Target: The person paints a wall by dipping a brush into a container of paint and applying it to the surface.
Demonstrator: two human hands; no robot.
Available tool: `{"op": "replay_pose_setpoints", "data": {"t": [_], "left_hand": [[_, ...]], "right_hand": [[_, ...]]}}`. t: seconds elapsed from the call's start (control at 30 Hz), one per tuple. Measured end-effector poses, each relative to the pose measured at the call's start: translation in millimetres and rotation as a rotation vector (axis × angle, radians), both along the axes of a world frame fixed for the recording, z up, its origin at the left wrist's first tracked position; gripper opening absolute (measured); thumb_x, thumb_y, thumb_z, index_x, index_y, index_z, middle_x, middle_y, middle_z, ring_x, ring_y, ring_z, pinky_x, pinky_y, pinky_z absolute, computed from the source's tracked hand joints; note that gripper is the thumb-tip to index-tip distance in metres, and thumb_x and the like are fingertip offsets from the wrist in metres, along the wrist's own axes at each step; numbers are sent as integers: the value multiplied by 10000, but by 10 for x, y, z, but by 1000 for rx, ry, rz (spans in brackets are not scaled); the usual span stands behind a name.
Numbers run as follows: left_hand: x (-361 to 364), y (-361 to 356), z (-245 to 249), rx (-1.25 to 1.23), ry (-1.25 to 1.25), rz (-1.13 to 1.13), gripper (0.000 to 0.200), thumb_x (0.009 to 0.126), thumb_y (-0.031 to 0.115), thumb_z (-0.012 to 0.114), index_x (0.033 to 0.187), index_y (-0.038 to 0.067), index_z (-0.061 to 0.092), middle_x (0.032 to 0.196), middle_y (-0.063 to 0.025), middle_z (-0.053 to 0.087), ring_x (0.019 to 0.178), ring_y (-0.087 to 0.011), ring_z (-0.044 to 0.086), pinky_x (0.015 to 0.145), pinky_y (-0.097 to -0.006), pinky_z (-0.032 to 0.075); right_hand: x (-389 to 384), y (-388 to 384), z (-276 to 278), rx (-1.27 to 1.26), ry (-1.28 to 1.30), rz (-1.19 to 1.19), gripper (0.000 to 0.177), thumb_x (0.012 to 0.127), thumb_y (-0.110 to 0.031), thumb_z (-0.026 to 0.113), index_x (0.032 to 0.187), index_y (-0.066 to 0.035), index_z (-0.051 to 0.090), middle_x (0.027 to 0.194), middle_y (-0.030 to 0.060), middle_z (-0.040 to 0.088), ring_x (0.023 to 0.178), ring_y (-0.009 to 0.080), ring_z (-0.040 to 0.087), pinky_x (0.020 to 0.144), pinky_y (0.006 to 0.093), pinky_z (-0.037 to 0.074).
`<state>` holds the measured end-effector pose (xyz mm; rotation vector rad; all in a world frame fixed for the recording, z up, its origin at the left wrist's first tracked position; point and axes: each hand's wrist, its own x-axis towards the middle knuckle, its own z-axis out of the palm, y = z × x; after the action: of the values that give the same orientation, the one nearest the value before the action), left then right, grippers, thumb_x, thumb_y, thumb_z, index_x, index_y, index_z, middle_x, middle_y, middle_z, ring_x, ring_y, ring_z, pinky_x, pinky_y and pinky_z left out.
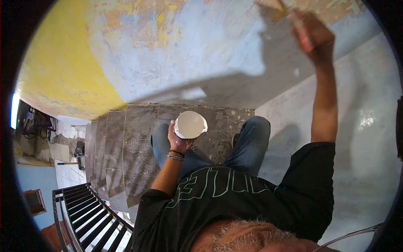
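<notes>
My left hand [178, 140] grips a white bucket [190, 124] of pale paint or plaster, held low in front of my knees above the tiled landing. Two bracelets sit on that wrist. My right hand [314, 35] is raised high against the wall at the upper right, closed on the handle of a tool [294, 17] that looks like a brush or scraper. Its head touches the patchy, peeling wall [189, 46] near the top edge and is partly cut off by the frame.
I stand on a grey tiled stair landing [134, 138] with steps going down at the left. A black metal railing [84, 214] runs at the lower left. A grey plastered wall [369, 126] is close on the right. A yellow painted area [63, 63] covers the left wall.
</notes>
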<state>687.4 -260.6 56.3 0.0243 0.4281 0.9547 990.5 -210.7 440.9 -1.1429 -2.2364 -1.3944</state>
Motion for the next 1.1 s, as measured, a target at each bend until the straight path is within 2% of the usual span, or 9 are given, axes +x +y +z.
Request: {"op": "replay_pose_setpoints", "data": {"t": [0.13,0.2,0.27,0.33,0.47,0.8,0.93,1.0,1.1], "left_hand": [[-28,-23,46,-24,7,14,630,832,582,335,1212,97,468,1162,-104,534,1029,-294,545,828,-431,471],[-55,-30,0,-4,22,23,638,831,588,335,1209,93,469,1153,-104,538,1013,-289,554,802,-423,484],[-74,-35,-20,22,34,29,645,829,594,335,1207,88,471,1143,-104,543,998,-284,564,775,-416,498],[-88,-55,-18,-21,73,45,651,828,604,329,1198,90,478,1134,-103,545,995,-273,565,750,-398,506],[-97,-57,-60,-52,85,46,648,829,606,321,1188,92,485,1116,-99,552,976,-268,572,729,-383,510],[35,-22,-15,-55,10,10,623,845,579,316,1190,89,482,1113,-94,557,962,-278,573,769,-404,498],[64,3,-43,-45,-51,-34,606,845,567,323,1204,103,476,1135,-88,548,1006,-285,560,807,-429,494],[57,5,-43,-52,-42,-30,600,845,566,326,1201,108,477,1138,-88,547,1011,-288,558,808,-437,496],[64,4,2,-68,-31,-28,593,844,568,331,1195,113,480,1125,-88,553,992,-287,568,765,-435,513]], "right_hand": [[-246,-49,-1191,-358,234,347,177,707,-111,642,876,-89,595,807,75,622,677,234,610,572,334,495],[-425,-109,-1718,-721,351,411,262,700,-152,647,952,-94,601,740,43,588,596,218,581,488,313,479],[-420,-93,-2302,-761,339,413,258,703,-160,636,957,-117,614,755,37,592,602,217,587,494,308,483],[-399,-64,-2643,-898,162,187,262,720,-152,614,982,-152,622,772,29,600,613,211,597,491,313,484],[-140,120,-2461,-707,168,89,208,709,-154,636,915,-119,631,797,31,614,645,221,610,516,321,482],[39,-314,15,-46,297,207,171,764,-45,661,922,-5,608,886,113,640,772,249,629,668,302,505],[182,-207,-144,206,127,123,191,741,-75,689,908,-27,609,863,107,637,736,243,623,628,295,503],[166,-263,-506,76,133,49,213,719,-81,702,894,-51,585,858,109,635,681,260,604,579,310,498],[154,-338,-1238,-228,513,172,226,695,-103,683,907,-115,605,812,52,626,652,232,609,539,309,502]]}}
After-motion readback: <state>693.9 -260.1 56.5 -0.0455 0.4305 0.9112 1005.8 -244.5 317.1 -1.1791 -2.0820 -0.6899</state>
